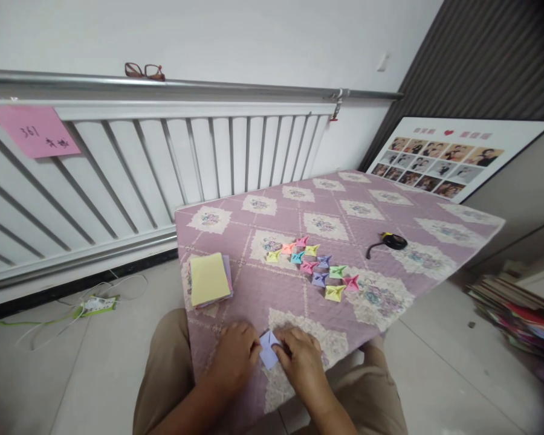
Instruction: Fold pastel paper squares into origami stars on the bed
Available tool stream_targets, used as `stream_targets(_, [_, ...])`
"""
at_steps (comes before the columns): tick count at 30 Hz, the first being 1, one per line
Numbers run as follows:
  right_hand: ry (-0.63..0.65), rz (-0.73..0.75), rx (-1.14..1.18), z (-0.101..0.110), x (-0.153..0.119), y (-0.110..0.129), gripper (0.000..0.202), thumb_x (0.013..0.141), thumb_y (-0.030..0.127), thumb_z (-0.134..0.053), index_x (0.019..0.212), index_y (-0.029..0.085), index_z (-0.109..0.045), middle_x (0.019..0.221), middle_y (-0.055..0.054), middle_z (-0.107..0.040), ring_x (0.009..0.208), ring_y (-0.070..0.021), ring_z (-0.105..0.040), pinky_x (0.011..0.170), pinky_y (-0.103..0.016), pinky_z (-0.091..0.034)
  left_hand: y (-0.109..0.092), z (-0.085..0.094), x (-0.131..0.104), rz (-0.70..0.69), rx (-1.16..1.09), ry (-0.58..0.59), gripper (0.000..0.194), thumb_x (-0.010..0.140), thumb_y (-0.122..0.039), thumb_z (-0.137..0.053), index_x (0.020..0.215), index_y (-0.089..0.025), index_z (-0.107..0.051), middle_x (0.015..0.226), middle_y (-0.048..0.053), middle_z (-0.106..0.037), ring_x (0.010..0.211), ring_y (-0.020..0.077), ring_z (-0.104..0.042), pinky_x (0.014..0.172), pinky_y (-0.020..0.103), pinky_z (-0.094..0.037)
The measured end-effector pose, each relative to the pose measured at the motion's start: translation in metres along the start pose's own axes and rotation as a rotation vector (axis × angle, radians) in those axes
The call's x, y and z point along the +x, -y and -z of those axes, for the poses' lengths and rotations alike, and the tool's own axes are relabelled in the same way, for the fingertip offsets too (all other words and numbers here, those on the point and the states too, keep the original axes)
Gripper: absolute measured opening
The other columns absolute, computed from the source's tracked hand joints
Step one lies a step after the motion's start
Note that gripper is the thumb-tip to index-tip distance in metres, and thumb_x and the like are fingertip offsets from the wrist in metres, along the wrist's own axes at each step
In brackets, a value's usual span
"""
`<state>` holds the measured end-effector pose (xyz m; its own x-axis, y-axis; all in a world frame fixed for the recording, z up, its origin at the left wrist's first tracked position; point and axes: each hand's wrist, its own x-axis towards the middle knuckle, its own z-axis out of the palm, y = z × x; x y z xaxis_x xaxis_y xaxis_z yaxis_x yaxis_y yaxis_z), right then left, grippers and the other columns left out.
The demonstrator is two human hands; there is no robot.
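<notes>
A small folded piece of lavender origami paper (269, 356) lies near the table's front edge, between both my hands. My left hand (236, 353) rests at its left side, fingers curled, thumb and fingertips at the paper's edge. From the right, my right hand (303, 356) pinches the paper with thumb and forefinger. Beyond the hands stand several finished origami pieces in two slanting rows, among them a yellow one (334, 293), a pink one (351, 282) and a blue one (297, 257). To the left lies a stack of coloured paper (210, 279) with a yellow sheet on top.
A purple patterned cloth covers the table (254, 290). A black tape measure (394, 241) with a strap lies at the right. Behind stands a white radiator (236, 145), with glasses (145, 71) on the pipe above. A photo board (476, 130) leans at the far right.
</notes>
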<state>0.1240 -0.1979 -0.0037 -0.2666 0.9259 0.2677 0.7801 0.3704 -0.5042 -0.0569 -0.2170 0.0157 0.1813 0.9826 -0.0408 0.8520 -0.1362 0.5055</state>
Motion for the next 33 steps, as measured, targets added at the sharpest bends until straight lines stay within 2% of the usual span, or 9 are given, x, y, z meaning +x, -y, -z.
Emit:
stream_targets(2, [0.007, -0.001, 0.004, 0.0, 0.0, -0.001, 0.011, 0.075, 0.017, -0.067, 0.079, 0.027, -0.065, 0.075, 0.002, -0.064, 0.078, -0.0195, -0.06, 0.076, -0.034, -0.032, -0.001, 0.004, 0.008, 0.025, -0.003, 0.021, 0.009, 0.086, -0.021, -0.054, 0.093, -0.02, -0.06, 0.096, 0.001, -0.063, 0.094, 0.0208, -0.053, 0.084, 0.035, -0.035])
stream_targets(5, [0.022, 0.017, -0.004, -0.002, 0.0, -0.004, 0.008, 0.077, 0.018, -0.066, 0.076, 0.025, -0.062, 0.076, 0.002, -0.064, 0.078, -0.0187, -0.06, 0.077, -0.033, -0.031, -0.001, 0.011, 0.015, -0.026, 0.012, 0.096, 0.015, 0.085, -0.022, -0.056, 0.098, -0.022, -0.06, 0.102, 0.002, -0.063, 0.098, 0.0211, -0.053, 0.084, 0.035, -0.034])
stream_targets(12, [0.073, 0.021, -0.022, 0.001, -0.001, -0.007, 0.009, 0.077, 0.02, -0.068, 0.076, 0.024, -0.061, 0.078, 0.003, -0.063, 0.079, -0.0178, -0.059, 0.078, -0.032, -0.031, 0.002, 0.017, 0.022, -0.122, 0.036, 0.19, 0.006, 0.085, -0.023, -0.056, 0.084, -0.022, -0.062, 0.093, 0.0, -0.064, 0.093, 0.0197, -0.054, 0.082, 0.035, -0.031])
stream_targets(18, [0.093, 0.066, -0.016, 0.002, -0.003, -0.01, 0.01, 0.078, 0.018, -0.067, 0.075, 0.024, -0.06, 0.08, 0.002, -0.062, 0.079, -0.0168, -0.058, 0.08, -0.032, -0.032, 0.005, 0.021, 0.024, -0.189, 0.081, 0.223, 0.007, 0.087, -0.025, -0.056, 0.085, -0.023, -0.062, 0.093, 0.0, -0.063, 0.092, 0.0193, -0.054, 0.08, 0.034, -0.032])
stream_targets(25, [-0.029, 0.19, -0.063, 0.0, -0.01, -0.009, 0.01, 0.084, 0.015, -0.06, 0.078, 0.023, -0.06, 0.079, 0.001, -0.062, 0.079, -0.0175, -0.055, 0.084, -0.034, -0.032, 0.013, 0.015, 0.02, -0.324, 0.219, 0.193, 0.016, 0.095, -0.025, -0.047, 0.09, -0.022, -0.062, 0.095, 0.001, -0.06, 0.09, 0.0189, -0.053, 0.08, 0.034, -0.034])
stream_targets(29, [-0.044, 0.276, -0.121, -0.001, -0.012, -0.009, 0.016, 0.089, 0.014, -0.052, 0.078, 0.022, -0.059, 0.081, 0.0, -0.063, 0.077, -0.0161, -0.054, 0.086, -0.036, -0.033, 0.017, 0.009, 0.016, -0.386, 0.304, 0.181, 0.02, 0.096, -0.021, -0.043, 0.089, -0.019, -0.061, 0.093, 0.003, -0.059, 0.087, 0.0188, -0.053, 0.079, 0.034, -0.036])
stream_targets(33, [-0.013, 0.34, -0.173, -0.001, -0.013, -0.011, 0.018, 0.092, 0.015, -0.05, 0.079, 0.022, -0.061, 0.082, -0.001, -0.064, 0.077, -0.0169, -0.053, 0.086, -0.036, -0.035, 0.021, 0.006, 0.012, -0.456, 0.364, 0.126, 0.015, 0.096, -0.021, -0.045, 0.09, -0.019, -0.059, 0.093, 0.003, -0.059, 0.088, 0.0193, -0.052, 0.079, 0.035, -0.035])
